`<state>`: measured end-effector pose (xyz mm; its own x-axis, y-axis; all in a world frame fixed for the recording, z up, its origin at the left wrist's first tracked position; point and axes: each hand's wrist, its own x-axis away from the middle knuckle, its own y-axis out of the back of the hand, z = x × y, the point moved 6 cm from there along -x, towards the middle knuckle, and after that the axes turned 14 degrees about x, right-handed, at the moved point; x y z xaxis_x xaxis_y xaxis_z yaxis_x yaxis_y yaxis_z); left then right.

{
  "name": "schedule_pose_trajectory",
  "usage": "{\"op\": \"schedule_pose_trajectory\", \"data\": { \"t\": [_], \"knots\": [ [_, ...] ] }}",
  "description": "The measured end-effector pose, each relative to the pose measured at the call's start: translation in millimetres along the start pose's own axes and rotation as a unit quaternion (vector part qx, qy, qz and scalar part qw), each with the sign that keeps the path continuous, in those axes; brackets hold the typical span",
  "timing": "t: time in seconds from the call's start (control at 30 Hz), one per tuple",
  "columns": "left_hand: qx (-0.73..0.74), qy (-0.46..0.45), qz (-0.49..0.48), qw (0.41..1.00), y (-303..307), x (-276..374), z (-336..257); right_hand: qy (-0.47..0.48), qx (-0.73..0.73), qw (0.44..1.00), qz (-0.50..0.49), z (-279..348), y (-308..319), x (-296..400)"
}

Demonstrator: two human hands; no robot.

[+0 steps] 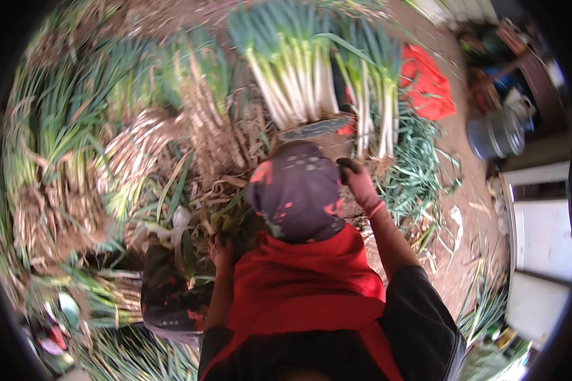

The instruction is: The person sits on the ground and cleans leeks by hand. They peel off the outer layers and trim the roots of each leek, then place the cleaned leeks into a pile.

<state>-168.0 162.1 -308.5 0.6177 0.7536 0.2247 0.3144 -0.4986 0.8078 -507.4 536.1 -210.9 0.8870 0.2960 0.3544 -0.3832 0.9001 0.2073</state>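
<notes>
My right hand [362, 185] wears a pink glove with dark, soiled fingertips. Its fingers curl beside my patterned knee [295, 195], and whether they hold anything is hidden. Low on the other side, my left hand [221, 251] rests among dry peeled leaves and green stalks [186, 233]; its grip is unclear. Ahead of my knee lies a row of clean white-stemmed long green onions [291, 76], root ends towards me, by a flat grey piece [317, 128]. A smaller clean bunch [386, 109] lies nearer my right hand. Unpeeled onions with brown, soil-covered stems [209, 114] lie left of these.
More unpeeled onions [57, 205] cover the left side. Cut green leaves [412, 162] are heaped on the right, below a red cloth or bag [426, 83]. Farther right stand a metal container [495, 135] and a white cabinet-like object [541, 233].
</notes>
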Motion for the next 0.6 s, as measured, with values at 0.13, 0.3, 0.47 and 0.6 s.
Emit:
{"op": "schedule_pose_trajectory", "data": {
  "t": [0.13,0.3,0.47,0.6],
  "knots": [
    [0.053,-0.024,-0.108,0.992,16,15,-11,0.124,-0.048,0.991,-0.018,176,-16,22],
    [0.239,-0.094,-0.095,0.962,33,-4,-67,0.274,0.069,0.959,0.000,277,-68,47],
    [0.196,-0.100,-0.040,0.975,-7,-52,-59,0.556,0.525,0.644,0.006,268,-130,52],
    [0.127,-0.067,0.116,0.983,-37,-51,-39,0.586,0.357,0.726,-0.035,273,-176,53]
  ]
}}
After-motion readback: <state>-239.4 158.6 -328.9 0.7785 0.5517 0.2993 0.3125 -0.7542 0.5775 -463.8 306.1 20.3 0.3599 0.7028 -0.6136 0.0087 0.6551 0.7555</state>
